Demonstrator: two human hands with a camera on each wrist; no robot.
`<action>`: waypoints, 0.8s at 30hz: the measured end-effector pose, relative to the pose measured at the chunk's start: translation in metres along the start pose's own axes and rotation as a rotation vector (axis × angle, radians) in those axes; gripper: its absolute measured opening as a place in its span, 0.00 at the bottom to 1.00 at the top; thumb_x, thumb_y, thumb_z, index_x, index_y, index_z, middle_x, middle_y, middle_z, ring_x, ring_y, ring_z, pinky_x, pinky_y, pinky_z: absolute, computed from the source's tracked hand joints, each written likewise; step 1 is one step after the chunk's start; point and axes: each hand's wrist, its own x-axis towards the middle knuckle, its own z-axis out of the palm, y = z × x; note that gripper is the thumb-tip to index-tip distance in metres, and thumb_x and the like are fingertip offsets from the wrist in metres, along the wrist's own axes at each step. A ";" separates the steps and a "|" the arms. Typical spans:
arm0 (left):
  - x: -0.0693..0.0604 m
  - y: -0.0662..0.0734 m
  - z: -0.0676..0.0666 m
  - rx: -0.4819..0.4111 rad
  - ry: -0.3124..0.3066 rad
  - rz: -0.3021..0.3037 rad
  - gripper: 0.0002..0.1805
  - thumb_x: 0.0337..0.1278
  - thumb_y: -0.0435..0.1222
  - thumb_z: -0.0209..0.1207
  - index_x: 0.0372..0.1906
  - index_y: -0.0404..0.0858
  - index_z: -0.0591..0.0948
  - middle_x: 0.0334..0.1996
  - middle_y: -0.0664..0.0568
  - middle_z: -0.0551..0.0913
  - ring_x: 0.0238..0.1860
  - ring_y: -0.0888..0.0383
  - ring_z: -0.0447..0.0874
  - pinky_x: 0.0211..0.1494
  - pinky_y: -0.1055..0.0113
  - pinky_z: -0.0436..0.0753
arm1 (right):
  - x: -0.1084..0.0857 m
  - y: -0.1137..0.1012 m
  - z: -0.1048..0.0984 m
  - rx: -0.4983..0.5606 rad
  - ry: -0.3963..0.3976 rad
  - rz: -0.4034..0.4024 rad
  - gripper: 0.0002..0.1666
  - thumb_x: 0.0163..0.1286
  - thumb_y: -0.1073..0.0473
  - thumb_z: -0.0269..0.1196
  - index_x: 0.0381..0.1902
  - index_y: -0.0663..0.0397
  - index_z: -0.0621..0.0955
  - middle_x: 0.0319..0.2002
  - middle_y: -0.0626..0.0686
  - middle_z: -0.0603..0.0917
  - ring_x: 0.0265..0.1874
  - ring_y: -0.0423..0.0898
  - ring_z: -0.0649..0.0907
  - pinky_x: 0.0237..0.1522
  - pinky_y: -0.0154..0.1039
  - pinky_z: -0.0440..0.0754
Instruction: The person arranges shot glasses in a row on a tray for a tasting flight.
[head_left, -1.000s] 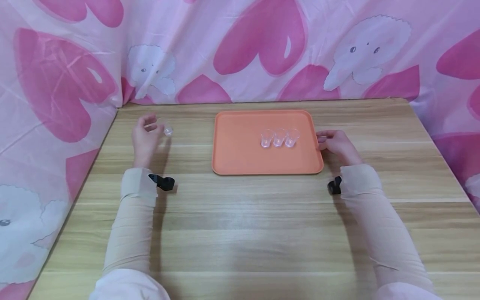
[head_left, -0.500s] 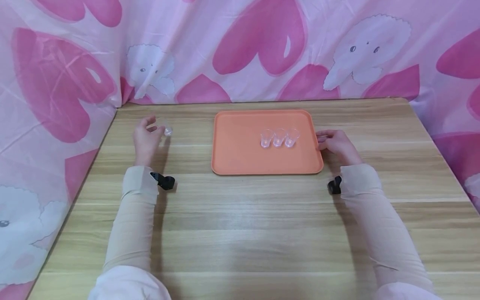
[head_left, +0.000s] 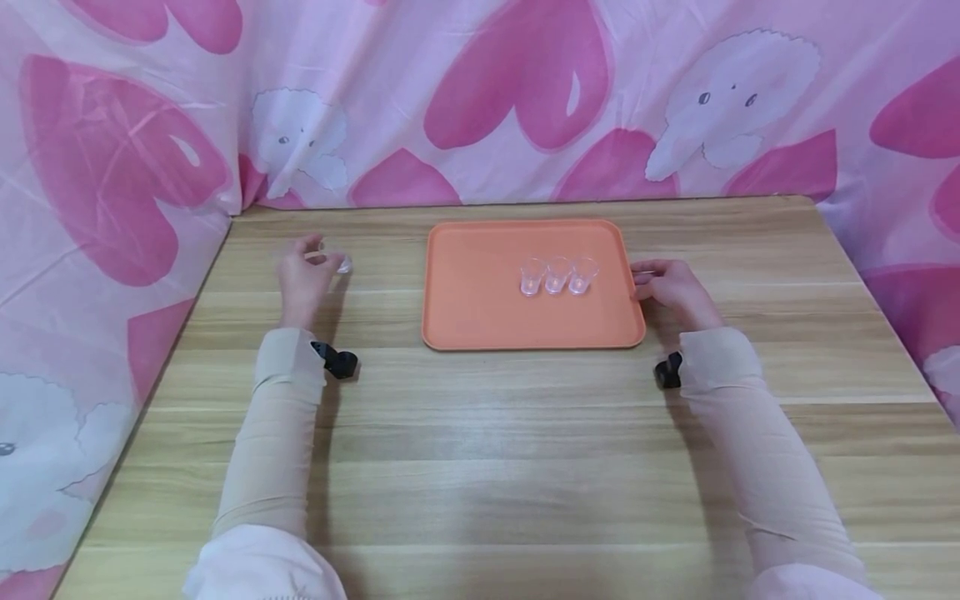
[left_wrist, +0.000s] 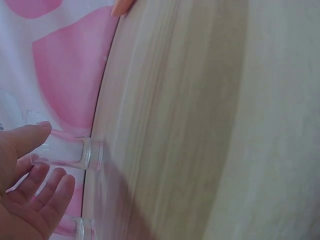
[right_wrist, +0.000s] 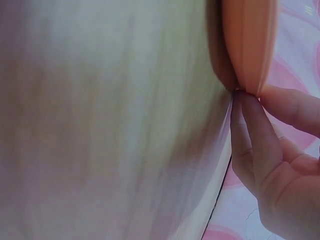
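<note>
My left hand is at the table's far left. In the left wrist view, its thumb and index finger pinch a small clear cup near the rim. I cannot tell whether its base touches the table. A second clear cup shows below, mostly hidden by the other fingers. My right hand holds the right edge of an orange tray, thumb on one side and fingertips on the other, as seen in the right wrist view. Three clear cups stand in a row on the tray's right half.
The wooden table meets a pink patterned cloth along its back, left and right. A black wrist camera juts from the left cuff, another from the right.
My left hand has shifted slightly right, and the cup beside its fingertips has moved with it. The right hand, tray and the three cups on it stay put.
</note>
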 end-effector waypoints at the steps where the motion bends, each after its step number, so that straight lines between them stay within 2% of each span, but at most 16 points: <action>1: 0.000 0.000 0.001 0.005 0.001 0.002 0.29 0.61 0.37 0.59 0.67 0.36 0.68 0.64 0.42 0.70 0.59 0.51 0.74 0.54 0.74 0.79 | 0.000 0.000 0.000 0.004 -0.001 0.003 0.33 0.65 0.71 0.52 0.69 0.68 0.62 0.65 0.68 0.68 0.34 0.26 0.77 0.39 0.22 0.80; 6: -0.001 0.000 0.003 -0.002 0.015 0.017 0.28 0.60 0.36 0.60 0.65 0.34 0.70 0.61 0.42 0.72 0.54 0.54 0.76 0.45 0.81 0.77 | 0.000 0.000 0.000 0.009 0.004 0.013 0.34 0.65 0.72 0.52 0.69 0.69 0.62 0.65 0.67 0.69 0.34 0.26 0.77 0.38 0.22 0.80; 11: -0.002 0.000 0.004 -0.027 0.015 0.017 0.27 0.59 0.35 0.60 0.64 0.33 0.71 0.61 0.41 0.73 0.53 0.54 0.76 0.40 0.84 0.77 | 0.000 0.001 0.001 0.006 0.013 0.018 0.33 0.64 0.72 0.52 0.69 0.68 0.63 0.64 0.67 0.70 0.34 0.27 0.77 0.37 0.22 0.80; 18: -0.006 0.006 0.007 -0.041 -0.020 -0.012 0.29 0.59 0.38 0.60 0.65 0.34 0.69 0.63 0.42 0.71 0.59 0.51 0.76 0.39 0.84 0.78 | 0.001 0.003 0.001 0.017 0.015 0.022 0.34 0.64 0.73 0.52 0.69 0.68 0.63 0.66 0.67 0.68 0.37 0.29 0.77 0.38 0.22 0.80; 24: -0.009 0.018 0.015 -0.058 -0.065 -0.005 0.29 0.59 0.37 0.60 0.65 0.34 0.69 0.62 0.41 0.73 0.57 0.52 0.76 0.41 0.82 0.79 | 0.002 0.001 0.000 0.005 0.016 0.031 0.33 0.65 0.72 0.52 0.69 0.67 0.62 0.65 0.67 0.69 0.40 0.32 0.78 0.38 0.22 0.80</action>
